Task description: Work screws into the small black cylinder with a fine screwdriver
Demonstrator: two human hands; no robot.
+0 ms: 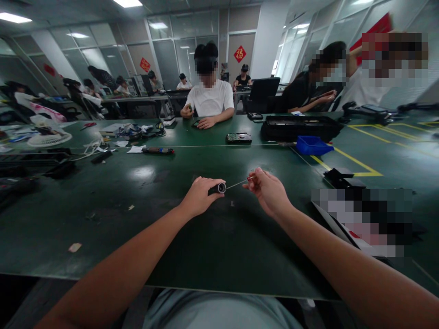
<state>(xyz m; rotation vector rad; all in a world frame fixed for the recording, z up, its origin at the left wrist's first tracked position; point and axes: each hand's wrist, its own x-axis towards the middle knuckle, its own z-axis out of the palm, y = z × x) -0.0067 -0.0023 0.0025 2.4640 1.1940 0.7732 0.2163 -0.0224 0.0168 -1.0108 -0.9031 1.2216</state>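
Observation:
My left hand [200,196] is wrapped round a dark screwdriver handle [219,188] whose round metal end points to the right. My right hand [265,188] pinches the far end of a thin metal bit [237,183] that runs from its fingers to the handle's end. Both hands hover just above the dark green table [144,219], close together near its middle. My forearms reach in from the bottom of the view.
A person in a white shirt sits across the table. A hard drive [238,137], a black case [297,128] and a blue tray [312,146] lie beyond my hands. Another screwdriver [157,150], cables and a white fan [48,136] are at the left. Black parts [343,177] lie at the right.

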